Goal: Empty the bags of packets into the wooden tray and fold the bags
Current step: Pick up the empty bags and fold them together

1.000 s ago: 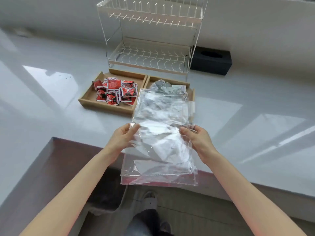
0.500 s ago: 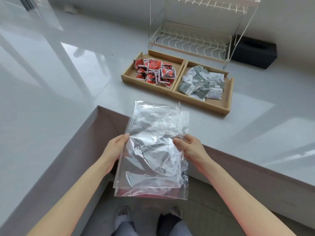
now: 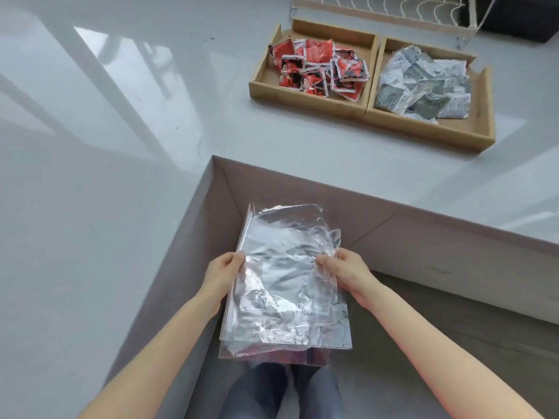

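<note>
Right now I have both hands on the clear plastic bags (image 3: 287,285), held out flat in front of me, off the counter and above my knees. My left hand (image 3: 222,275) pinches the left edge, thumb on top and fingers tucked beneath, and my right hand (image 3: 344,272) pinches the right edge the same way. Holding them at mid-height on both sides keeps the limp film stretched into a sheet, which I judge is the set-up for a fold (crumpled plastic will not crease cleanly unless it is pulled taut first). At least two bags seem to be stacked together, since a reddish strip shows along the bottom edge beneath the top one; I cannot tell the exact count. They look empty: I see only wrinkles and glare inside, no packets.

Over on the white countertop (image 3: 121,146), well apart from my hands, sits the wooden tray (image 3: 366,111), split by a divider into two compartments. The left one holds a loose heap of red packets (image 3: 320,68); the right one holds grey and white packets (image 3: 423,86), piled toward its middle. Behind the tray stands the lower shelf of a white wire dish rack (image 3: 378,4), with a dark box (image 3: 514,22) just beside it.

So the emptying looks done to me, and what remains is the folding, which has not visibly begun.
</note>
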{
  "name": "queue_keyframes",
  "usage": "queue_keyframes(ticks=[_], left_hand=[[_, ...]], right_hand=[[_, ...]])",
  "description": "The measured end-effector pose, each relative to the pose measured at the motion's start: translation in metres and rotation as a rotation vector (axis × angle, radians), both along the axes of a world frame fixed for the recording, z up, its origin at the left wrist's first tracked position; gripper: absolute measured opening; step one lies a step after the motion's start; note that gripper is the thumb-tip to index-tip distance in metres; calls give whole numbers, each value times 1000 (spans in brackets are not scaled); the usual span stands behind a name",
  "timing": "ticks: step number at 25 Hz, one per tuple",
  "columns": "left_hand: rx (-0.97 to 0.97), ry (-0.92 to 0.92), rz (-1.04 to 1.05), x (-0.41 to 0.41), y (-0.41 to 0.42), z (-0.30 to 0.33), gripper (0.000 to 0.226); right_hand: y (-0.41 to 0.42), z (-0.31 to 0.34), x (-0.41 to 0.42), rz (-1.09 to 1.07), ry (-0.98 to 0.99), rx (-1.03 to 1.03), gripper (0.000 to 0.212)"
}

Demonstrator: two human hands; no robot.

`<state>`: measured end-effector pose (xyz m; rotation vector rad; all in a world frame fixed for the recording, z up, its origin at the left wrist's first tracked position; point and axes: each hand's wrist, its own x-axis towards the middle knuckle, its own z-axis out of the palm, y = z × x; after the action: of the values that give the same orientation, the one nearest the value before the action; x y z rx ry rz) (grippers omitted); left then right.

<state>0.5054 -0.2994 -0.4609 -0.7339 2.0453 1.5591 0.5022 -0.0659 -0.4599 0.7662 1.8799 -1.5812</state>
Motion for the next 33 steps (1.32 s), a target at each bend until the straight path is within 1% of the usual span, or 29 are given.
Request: queue_keyframes(ticks=[2, 4, 5, 7, 8, 9, 11, 13, 15, 17, 19, 20, 21, 23, 25, 26, 27, 28, 30, 32, 33], left_hand=[[8, -47, -6, -2, -6, -22, 35], [39, -147, 0, -2, -10, -50, 31], [61, -202, 16, -4, -13, -69, 32], [81, -314, 45, -2, -22, -113, 48], [83, -338, 51, 0, -25, -132, 49], [89, -345, 58, 1, -28, -151, 44], [75, -362, 75, 1, -31, -191, 36], [25, -364, 64, -3, -33, -225, 31], [-25, -305, 57, -9, -36, -262, 26], [-72, -242, 77, -20, -39, -301, 27], [-111, -198, 135, -31, -42, -332, 29], [-101, -202, 139, -35, -45, -352, 31], [-84, -224, 138, -38, -48, -370, 31], [-69, -297, 81, -47, -54, -399, 29], [-72, -346, -2, -56, -55, -414, 25], [-85, -354, -42, -59, -53, -420, 19], [-106, -368, -71, -64, -50, -425, 18], [-117, -374, -90, -69, -46, -428, 25], [-121, -404, -112, -75, -40, -431, 33], [-131, -431, -109, -83, -38, -436, 30], [-164, -407, -144, -87, -41, -439, 28]], right_hand=[[-8, -24, -1, -30, -58, -3, 27], [-16, -49, -1, -73, -108, -19, 17], [-20, -66, -2, -82, -131, -15, 15], [-28, -101, -2, -75, -174, 8, 20], [-31, -120, -1, -72, -198, 16, 23], [-33, -138, -2, -68, -216, 31, 22], [-38, -175, -8, -47, -226, 69, 5], [-42, -213, -18, -13, -203, 116, 11], [-49, -251, -28, 52, -200, 147, 10], [-56, -288, -44, 92, -194, 168, 7], [-63, -327, -59, 151, -208, 179, 30], [-67, -346, -66, 174, -219, 180, 36], [-69, -362, -74, 178, -230, 173, 38], [-71, -387, -86, 132, -275, 105, 35], [-74, -408, -94, 46, -323, 26, 39], [-74, -419, -97, 12, -332, -10, 45], [-75, -426, -98, 6, -348, -20, 51], [-76, -433, -100, 14, -366, -23, 54], [-78, -442, -104, 7, -404, -46, 47], [-80, -447, -107, 6, -431, -72, 37], [-80, -448, -110, 12, -436, -91, 32]])
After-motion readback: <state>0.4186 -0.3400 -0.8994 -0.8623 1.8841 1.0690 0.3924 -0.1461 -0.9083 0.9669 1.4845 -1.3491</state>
